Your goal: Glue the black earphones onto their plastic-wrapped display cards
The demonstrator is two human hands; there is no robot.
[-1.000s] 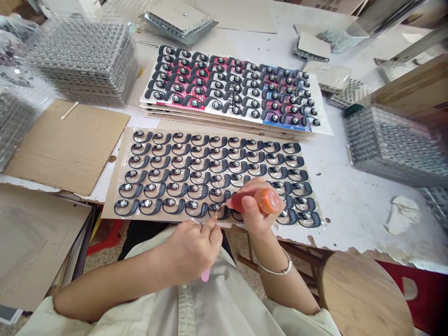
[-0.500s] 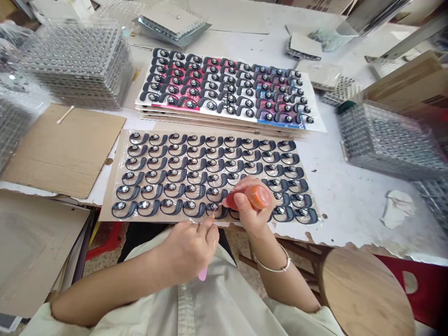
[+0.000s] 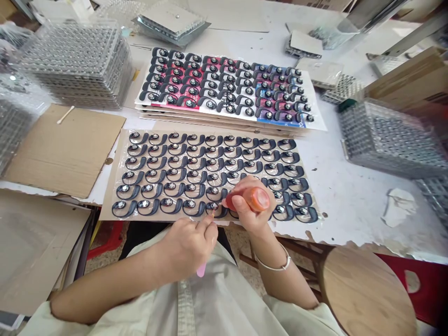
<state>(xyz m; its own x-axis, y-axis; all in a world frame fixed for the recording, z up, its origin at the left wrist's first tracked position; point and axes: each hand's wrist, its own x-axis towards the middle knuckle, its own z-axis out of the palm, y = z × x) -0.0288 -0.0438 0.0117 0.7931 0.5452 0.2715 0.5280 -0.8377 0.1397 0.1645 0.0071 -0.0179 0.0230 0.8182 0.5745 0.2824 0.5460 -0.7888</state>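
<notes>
My left hand (image 3: 191,245) is closed around a thin pink-handled tool (image 3: 201,269). The tool's narrow tip is close to a black ear-hook earphone piece (image 3: 212,206) in the front row, though its exact kind is hidden by my fingers. My right hand (image 3: 252,214) grips a red-orange squeeze bottle (image 3: 258,199), tilted so its nozzle points left, just beside the tool's tip. Under both lies a cardboard sheet (image 3: 115,177) covered with clear film, carrying rows of these black hooks with shiny round centres.
Behind it lies a stack of printed sheets (image 3: 320,122) bearing similar hooks. Clear trays (image 3: 75,60) are piled at the back left, more trays (image 3: 388,140) at the right. A cotton swab (image 3: 66,115) rests on bare cardboard (image 3: 63,154). A wooden stool (image 3: 367,294) stands front right.
My left hand has shifted very slightly left and up with the tool. The bottle in my right hand has barely moved, its nozzle still beside the same hook.
</notes>
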